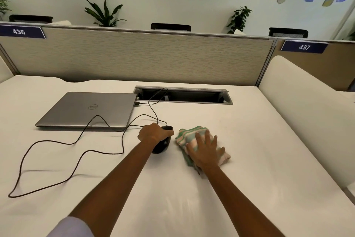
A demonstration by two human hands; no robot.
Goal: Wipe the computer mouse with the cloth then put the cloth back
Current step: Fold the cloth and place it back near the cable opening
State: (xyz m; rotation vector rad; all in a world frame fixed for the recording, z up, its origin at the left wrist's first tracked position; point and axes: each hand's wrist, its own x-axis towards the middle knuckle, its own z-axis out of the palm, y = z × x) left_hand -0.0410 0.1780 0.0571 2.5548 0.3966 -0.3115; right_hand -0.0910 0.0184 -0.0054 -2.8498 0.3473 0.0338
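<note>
Two hands: left hand (153, 133) grips the one mouse (161, 148), right hand (204, 152) flat on the one cloth (186, 135).

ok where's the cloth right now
In the head view the cloth lies on the desk just right of centre, under the right hand, immediately right of the mouse that the left hand grips.

Both forearms reach forward; left grip (153, 134) curled in a grasp, right grip (205, 151) flat, fingers spread
</note>
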